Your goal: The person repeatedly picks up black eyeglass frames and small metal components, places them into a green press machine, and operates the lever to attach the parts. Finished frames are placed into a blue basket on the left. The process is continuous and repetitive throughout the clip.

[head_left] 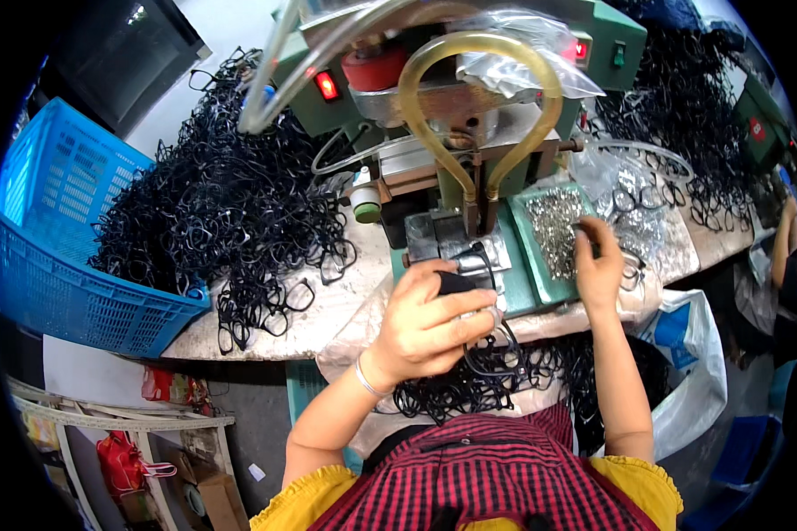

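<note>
My left hand [425, 323] is closed round a black eyeglass frame [505, 341], held at the metal fixture under the press head. Part of the frame lies hidden behind the fingers. A dark covering shows between thumb and forefinger. Over the right edge of a green tray [521, 252], my right hand [600, 270] has its fingers bent and drawn together at the tips. Small shiny metal parts [553, 232] fill that tray. Whatever sits between the right fingertips is too small to make out. The green bench press [460, 106] stands directly ahead, a yellowish hose looped at its front.
Black eyeglass frames heap up at left [230, 186] and at far right [673, 115]; more lie on my lap [443, 394]. A blue plastic crate [88, 283] stands left. A white plastic bag [704, 363] hangs right. Another person's arm [784, 239] shows at the right rim.
</note>
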Available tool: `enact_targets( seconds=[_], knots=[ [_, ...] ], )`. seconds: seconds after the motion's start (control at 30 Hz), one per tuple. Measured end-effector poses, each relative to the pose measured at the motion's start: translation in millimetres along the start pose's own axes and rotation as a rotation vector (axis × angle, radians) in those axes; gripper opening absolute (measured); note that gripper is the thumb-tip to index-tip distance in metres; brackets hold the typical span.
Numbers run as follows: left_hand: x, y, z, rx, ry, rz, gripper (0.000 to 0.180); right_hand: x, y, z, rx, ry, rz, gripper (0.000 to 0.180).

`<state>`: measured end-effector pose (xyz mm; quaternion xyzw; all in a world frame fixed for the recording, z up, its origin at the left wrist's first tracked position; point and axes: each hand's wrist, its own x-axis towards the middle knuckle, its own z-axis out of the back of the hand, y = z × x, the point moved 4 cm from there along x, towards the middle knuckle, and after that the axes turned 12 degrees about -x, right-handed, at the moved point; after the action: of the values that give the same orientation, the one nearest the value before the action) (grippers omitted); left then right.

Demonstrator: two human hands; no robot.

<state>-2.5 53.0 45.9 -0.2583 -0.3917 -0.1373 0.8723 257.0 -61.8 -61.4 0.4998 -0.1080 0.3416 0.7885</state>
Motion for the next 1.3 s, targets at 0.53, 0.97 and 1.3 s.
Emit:
enact_targets(
  seconds=[0.53,0.97,1.3],
  knots=[
    [-116,8,133,0.888,-0.007,0.774,0.016,12,16,-7,-0.293,-0.032,0.279,0.015],
    [-168,62,135,1.169,0.372,0.702,0.009,12,18,-23,-0.021,0.123,0.067,0.015],
    [-186,89,120,0.895,-0.132,0.764,0.021,-34,13,41,-0.068,-0.016,-0.04,0.01]
  ],
)
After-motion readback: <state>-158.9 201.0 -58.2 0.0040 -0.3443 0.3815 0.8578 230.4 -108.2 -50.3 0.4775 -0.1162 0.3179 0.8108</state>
